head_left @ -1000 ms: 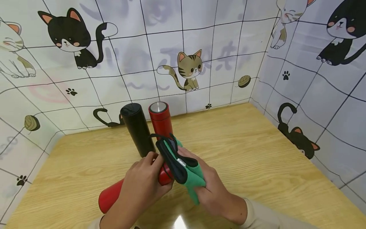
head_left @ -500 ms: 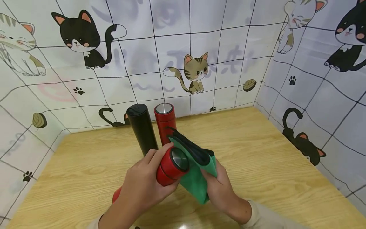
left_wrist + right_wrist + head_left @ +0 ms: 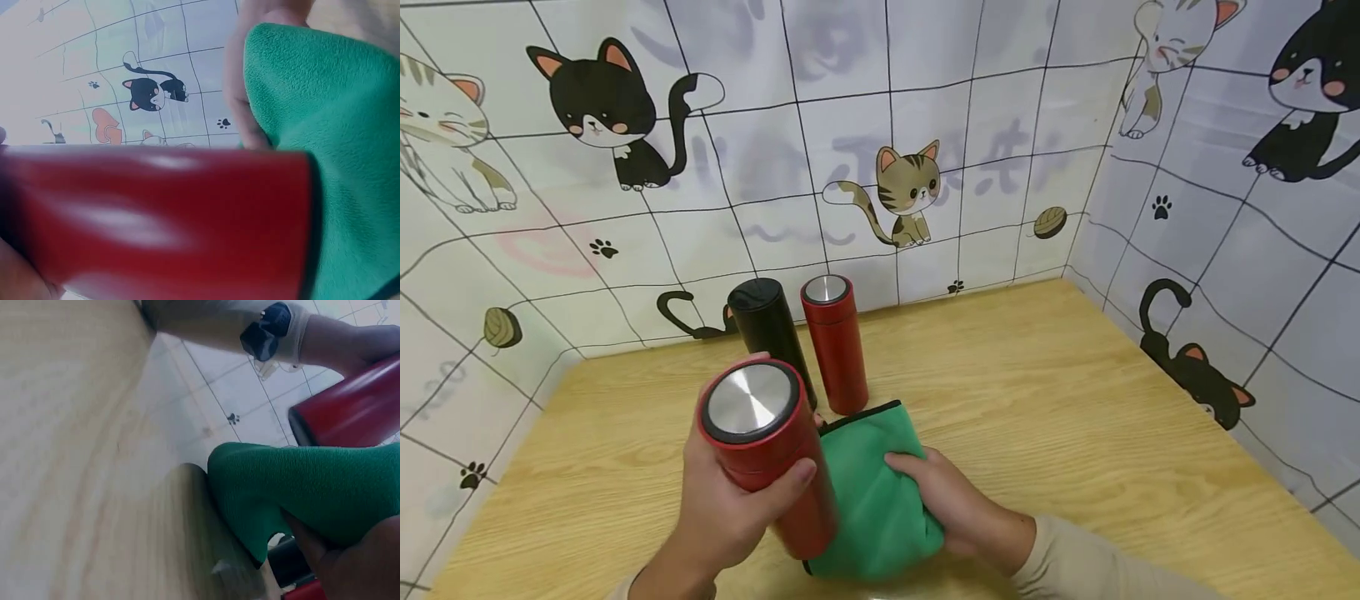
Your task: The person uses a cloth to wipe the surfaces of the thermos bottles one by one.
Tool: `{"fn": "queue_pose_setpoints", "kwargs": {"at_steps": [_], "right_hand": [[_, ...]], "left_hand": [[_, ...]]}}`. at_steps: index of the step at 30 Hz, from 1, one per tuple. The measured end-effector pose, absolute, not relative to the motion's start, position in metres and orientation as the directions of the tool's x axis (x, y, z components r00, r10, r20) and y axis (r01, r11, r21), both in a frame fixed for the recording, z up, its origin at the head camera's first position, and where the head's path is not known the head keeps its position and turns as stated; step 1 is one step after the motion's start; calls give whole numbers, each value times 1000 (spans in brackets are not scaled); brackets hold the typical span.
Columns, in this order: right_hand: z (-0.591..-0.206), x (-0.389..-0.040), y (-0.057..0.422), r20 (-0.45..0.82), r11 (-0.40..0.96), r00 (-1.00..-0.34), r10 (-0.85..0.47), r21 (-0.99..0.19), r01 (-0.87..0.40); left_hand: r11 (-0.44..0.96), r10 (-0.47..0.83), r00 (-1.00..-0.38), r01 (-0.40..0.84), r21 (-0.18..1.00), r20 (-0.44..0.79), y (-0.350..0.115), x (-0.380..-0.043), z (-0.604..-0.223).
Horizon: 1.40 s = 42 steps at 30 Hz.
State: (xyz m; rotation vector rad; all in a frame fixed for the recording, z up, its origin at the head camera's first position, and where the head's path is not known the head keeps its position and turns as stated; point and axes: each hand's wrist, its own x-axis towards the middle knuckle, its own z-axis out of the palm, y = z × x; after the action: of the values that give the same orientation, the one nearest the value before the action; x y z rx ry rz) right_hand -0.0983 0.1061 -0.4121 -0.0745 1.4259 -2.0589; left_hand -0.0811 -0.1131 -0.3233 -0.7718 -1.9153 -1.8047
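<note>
Left hand grips a red flask aloft; right hand, fingers flat, presses the green pouch. A loosened grip could drop it onto standing flasks.

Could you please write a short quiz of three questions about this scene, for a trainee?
1. What does the left hand hold?
2. True or false: the right hand rests on the green cloth.
3. How many bottles stand upright by the wall? A) one B) two C) three

Key:
1. A red bottle with a silver top.
2. True.
3. B: the black bottle and the second red bottle.
</note>
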Motion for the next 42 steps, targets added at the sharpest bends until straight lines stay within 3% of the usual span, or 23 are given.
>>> {"fn": "queue_pose_setpoints", "kwargs": {"at_steps": [3, 7, 15, 22, 34, 39, 42], "right_hand": [[-414, -94, 106, -286, -257, -752, -593, -818, 514], [-414, -89, 105, -266, -267, -713, -649, -797, 541], [-408, -91, 107, -287, -300, -748, -598, -785, 541], [-410, -95, 104, -303, -307, -747, -592, -773, 556], [-413, -94, 102, -327, -252, -750, -575, -801, 543], [-415, -93, 99, -321, -225, -742, -589, -817, 531], [-416, -93, 99, -314, -209, -754, -578, -836, 508]], "left_hand": [[-210, 110, -734, 642, 737, 670, -111, -85, -326], [-284, 87, -724, 640, 714, 684, -106, -85, -331], [-256, -4, -709, 683, 684, 706, -101, -90, -334], [-254, -25, -638, 749, 613, 769, -94, -89, -339], [-204, -168, -631, 774, 600, 757, -118, -109, -328], [-92, -262, -625, 775, 626, 735, -150, -137, -319], [72, -306, -650, 713, 698, 696, -174, -154, -321]]}}
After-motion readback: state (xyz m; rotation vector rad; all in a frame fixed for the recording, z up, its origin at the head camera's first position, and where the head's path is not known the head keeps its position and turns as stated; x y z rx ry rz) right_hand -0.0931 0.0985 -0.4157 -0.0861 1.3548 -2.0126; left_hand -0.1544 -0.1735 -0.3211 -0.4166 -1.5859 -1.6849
